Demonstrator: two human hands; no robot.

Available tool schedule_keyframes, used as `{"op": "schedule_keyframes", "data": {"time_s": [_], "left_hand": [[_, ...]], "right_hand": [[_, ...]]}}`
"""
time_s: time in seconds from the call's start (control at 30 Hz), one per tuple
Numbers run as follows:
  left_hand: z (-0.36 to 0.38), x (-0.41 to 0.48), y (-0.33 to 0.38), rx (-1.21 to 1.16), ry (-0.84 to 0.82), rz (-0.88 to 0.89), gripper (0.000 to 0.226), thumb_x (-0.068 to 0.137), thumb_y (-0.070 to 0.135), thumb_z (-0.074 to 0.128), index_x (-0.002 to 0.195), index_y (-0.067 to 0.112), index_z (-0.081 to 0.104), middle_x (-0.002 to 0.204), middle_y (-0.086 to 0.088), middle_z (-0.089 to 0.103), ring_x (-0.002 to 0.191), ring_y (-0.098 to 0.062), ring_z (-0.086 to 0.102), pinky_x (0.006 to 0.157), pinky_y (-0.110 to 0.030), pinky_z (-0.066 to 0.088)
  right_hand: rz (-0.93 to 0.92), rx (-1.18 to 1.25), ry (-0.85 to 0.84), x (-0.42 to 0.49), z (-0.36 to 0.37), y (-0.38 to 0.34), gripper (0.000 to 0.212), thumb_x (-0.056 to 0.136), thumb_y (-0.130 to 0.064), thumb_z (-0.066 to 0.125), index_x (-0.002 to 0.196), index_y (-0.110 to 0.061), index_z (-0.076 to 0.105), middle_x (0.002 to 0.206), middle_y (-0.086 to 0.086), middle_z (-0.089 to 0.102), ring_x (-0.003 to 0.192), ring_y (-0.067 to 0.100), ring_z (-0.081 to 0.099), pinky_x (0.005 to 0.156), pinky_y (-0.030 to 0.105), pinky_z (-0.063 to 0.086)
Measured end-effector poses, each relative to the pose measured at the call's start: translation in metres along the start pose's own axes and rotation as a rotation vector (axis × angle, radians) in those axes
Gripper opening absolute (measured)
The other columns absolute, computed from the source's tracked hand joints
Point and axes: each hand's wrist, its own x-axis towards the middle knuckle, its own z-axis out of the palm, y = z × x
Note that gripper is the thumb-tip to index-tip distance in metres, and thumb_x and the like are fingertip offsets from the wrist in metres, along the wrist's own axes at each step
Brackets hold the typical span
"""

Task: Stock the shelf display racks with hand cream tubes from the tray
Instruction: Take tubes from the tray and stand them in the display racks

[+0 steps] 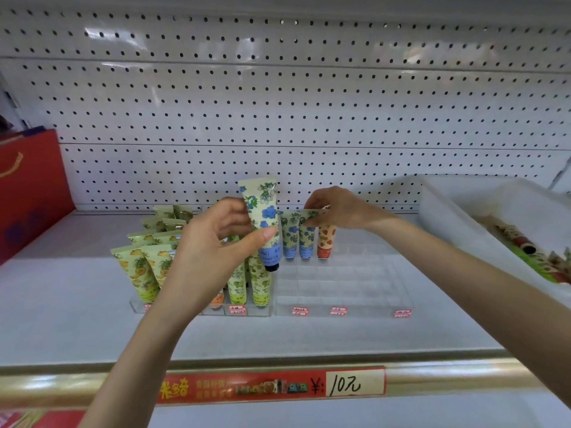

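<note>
- Forearms (129, 366) rise from the bottom edge, crossing the red price strip (272, 386) on the shelf lip, which has "10" handwritten on it.
- Left hand (216, 242): the thumb and curled fingers grip a blue tube (261, 217) around its middle. It is held almost upright, with the dark cap down and the crimped end up. It hangs in the air above the gap between the two racks.
- Right hand (336, 211): the fingertips pinch the flat top edge of a racked tube (307, 236), which stands cap-down in the back row of the right rack (343, 288).
- Just left of the racked tube stands a twin tube (289, 233) with the same blue flowers. Just right of it is a strawberry tube (326, 240). The three stand side by side.
- In front of them, the right rack's clear compartments show only red price labels along the front edge.
- The left rack (137, 305) holds rows of pineapple tubes (139, 270) on its left side. Green tubes (261, 285) stand at its right, partly behind the left hand.
- A white tray (448, 217) sits on the shelf (61, 304) at far right, tilted, with more tubes (522, 242) lying inside it.
- A red bag (31, 193) stands at far left.
- White pegboard (278, 103) backs the shelf.
</note>
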Motion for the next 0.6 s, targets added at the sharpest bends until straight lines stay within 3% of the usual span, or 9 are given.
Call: {"op": "schedule_keyframes", "data": {"time_s": [0.13, 0.23, 0.3, 0.37, 0.5, 0.6], "left_hand": [[0.000, 0.000, 0.002, -0.001, 0.007, -0.007, 0.027, 0.062, 0.040, 0.070, 0.086, 0.035, 0.061, 0.087, 0.022, 0.069, 0.080, 0.004, 0.064, 0.074, -0.019, 0.050], [0.000, -0.001, 0.004, 0.007, 0.007, -0.003, 0.027, 0.062, 0.040, 0.071, 0.087, 0.036, 0.062, 0.086, 0.015, 0.070, 0.083, 0.004, 0.064, 0.075, -0.018, 0.050], [0.003, -0.001, 0.005, 0.007, -0.010, 0.013, 0.023, 0.068, 0.033, 0.072, 0.089, 0.035, 0.062, 0.089, 0.012, 0.069, 0.083, 0.004, 0.063, 0.069, -0.010, 0.048], [0.006, -0.001, 0.006, -0.001, -0.024, 0.023, 0.022, 0.073, 0.025, 0.073, 0.090, 0.034, 0.063, 0.090, 0.011, 0.068, 0.083, 0.005, 0.061, 0.064, -0.003, 0.044], [0.010, 0.000, 0.005, 0.001, -0.060, 0.033, 0.022, 0.075, 0.025, 0.072, 0.095, 0.032, 0.065, 0.092, 0.011, 0.068, 0.082, 0.005, 0.061, 0.066, -0.004, 0.044], [0.012, 0.001, 0.004, 0.000, -0.065, 0.054, 0.021, 0.075, 0.024, 0.072, 0.096, 0.028, 0.067, 0.090, 0.009, 0.070, 0.080, 0.002, 0.062, 0.068, -0.006, 0.046]], "right_hand": [[-0.015, -0.014, 0.015, -0.002, -0.006, -0.002, 0.029, 0.085, -0.027, 0.068, 0.110, -0.014, 0.061, 0.113, -0.002, 0.061, 0.103, 0.014, 0.056, 0.079, 0.019, 0.044], [-0.096, 0.040, 0.217, -0.011, -0.019, -0.015, 0.022, 0.089, -0.027, 0.062, 0.107, -0.014, 0.063, 0.108, -0.006, 0.061, 0.104, 0.010, 0.056, 0.081, 0.014, 0.042], [-0.199, 0.150, 0.310, -0.022, -0.026, -0.031, 0.015, 0.092, -0.021, 0.058, 0.101, -0.011, 0.065, 0.101, -0.006, 0.063, 0.100, 0.010, 0.059, 0.078, 0.006, 0.043], [-0.269, 0.269, 0.298, -0.038, -0.030, -0.051, 0.020, 0.096, -0.023, 0.051, 0.100, -0.009, 0.065, 0.100, -0.005, 0.066, 0.094, 0.007, 0.063, 0.079, 0.005, 0.044], [-0.364, 0.452, 0.160, -0.069, -0.025, -0.081, 0.033, 0.099, -0.029, 0.040, 0.096, -0.009, 0.067, 0.093, -0.005, 0.068, 0.089, 0.005, 0.065, 0.083, 0.015, 0.050], [-0.383, 0.393, 0.101, -0.080, -0.020, -0.087, 0.019, 0.090, -0.028, 0.056, 0.093, -0.013, 0.067, 0.089, -0.006, 0.067, 0.083, 0.006, 0.062, 0.080, 0.024, 0.051]]}}
